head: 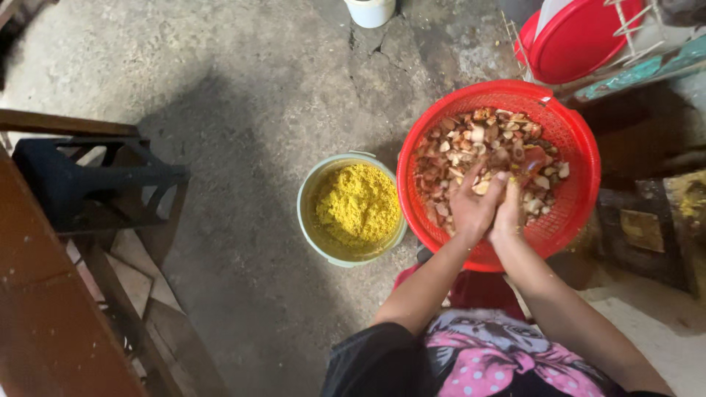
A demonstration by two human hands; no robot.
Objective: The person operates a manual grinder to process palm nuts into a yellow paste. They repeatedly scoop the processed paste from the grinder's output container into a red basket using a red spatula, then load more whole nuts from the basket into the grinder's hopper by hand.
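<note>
A red plastic mesh basket (pixel 570 132) sits in front of me, filled with several brown, white and reddish chopped pieces (pixel 478 143). Both my hands are inside it at its near side. My left hand (pixel 473 206) and my right hand (pixel 509 209) are pressed together, fingers curled around a clump of the chopped pieces, a pale piece showing at the fingertips. To the left of the basket stands a pale green bucket (pixel 305 213) holding a heap of yellow ground paste (pixel 357 204).
The floor is rough cracked concrete. A dark blue plastic stool (pixel 88 184) and wooden boards lie at the left. A white container (pixel 370 11) stands at the top. A red lid (pixel 577 40) rests in a wire rack at the top right.
</note>
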